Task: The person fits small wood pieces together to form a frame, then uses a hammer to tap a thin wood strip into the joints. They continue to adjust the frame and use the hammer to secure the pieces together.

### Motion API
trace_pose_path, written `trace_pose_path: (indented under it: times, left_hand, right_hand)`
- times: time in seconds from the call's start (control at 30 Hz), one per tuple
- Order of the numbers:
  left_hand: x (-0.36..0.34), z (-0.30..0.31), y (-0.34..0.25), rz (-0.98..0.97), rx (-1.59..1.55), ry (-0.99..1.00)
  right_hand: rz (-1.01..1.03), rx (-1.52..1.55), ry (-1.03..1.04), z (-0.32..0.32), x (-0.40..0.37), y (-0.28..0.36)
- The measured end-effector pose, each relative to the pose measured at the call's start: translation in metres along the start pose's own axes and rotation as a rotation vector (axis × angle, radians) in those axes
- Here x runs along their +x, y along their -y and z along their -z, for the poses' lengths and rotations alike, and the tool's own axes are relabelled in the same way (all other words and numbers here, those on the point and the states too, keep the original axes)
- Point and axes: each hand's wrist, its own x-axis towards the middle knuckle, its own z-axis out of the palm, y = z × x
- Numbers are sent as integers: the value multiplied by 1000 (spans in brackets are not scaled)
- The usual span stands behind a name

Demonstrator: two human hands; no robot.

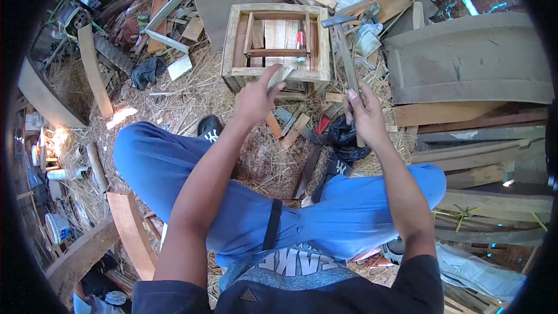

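Left hand point(254, 97) pinches a small pale piece point(280, 77) by the near edge of a wooden frame point(231, 40), upper centre; right hand point(366, 109) grips a hammer point(344, 53) low down, right of centre. It looks head-heavy, well held there; the frame seems stiff, liftable by its sides.

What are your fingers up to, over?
Left fingers pinching pale piece. Right fingers gripping hammer. Wooden frame ahead, red-and-black object inside.
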Motion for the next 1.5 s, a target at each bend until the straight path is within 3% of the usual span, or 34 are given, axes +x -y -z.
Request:
trace_pose_path:
  times: [0.1,0.17,0.3,0.37,0.47,0.57,0.77,1.0,1.1,1.2,1.4,1.5]
  left_hand:
    - [7,7,10,-77,163,25]
    - [15,5,19,-281,218,-156]
    - [22,10,16,-247,287,-127]
    - [31,11,23,-501,428,-299]
    - [35,18,21,-487,473,-157]
    - [40,10,24,-597,396,-189]
    - [42,-4,37,-585,109,-194]
    - [35,9,46,-652,56,-222]
    - [37,29,45,-537,-188,-312]
    - [38,53,46,-408,-68,-425]
    - [40,55,55,-388,-110,-328]
    - [40,53,58,-425,-109,-240]
  right_hand:
    - [62,7,-46,-9,13,-15]
    - [-34,162,46,-11,15,-10]
    - [-37,105,34,-15,23,-13]
    - [-38,76,34,-18,24,-11]
    - [-34,54,48,-19,25,-12]
    - [-20,66,81,-15,25,-24]
    - [-5,44,43,-8,10,-23]
    - [-15,63,-6,-2,1,-22]
    - [-8,58,-37,-2,3,-20]
    - [-11,39,-51,-4,11,-18]
    - [-31,-59,-72,-21,41,-20]
    - [139,-261,-72,-29,60,-33]
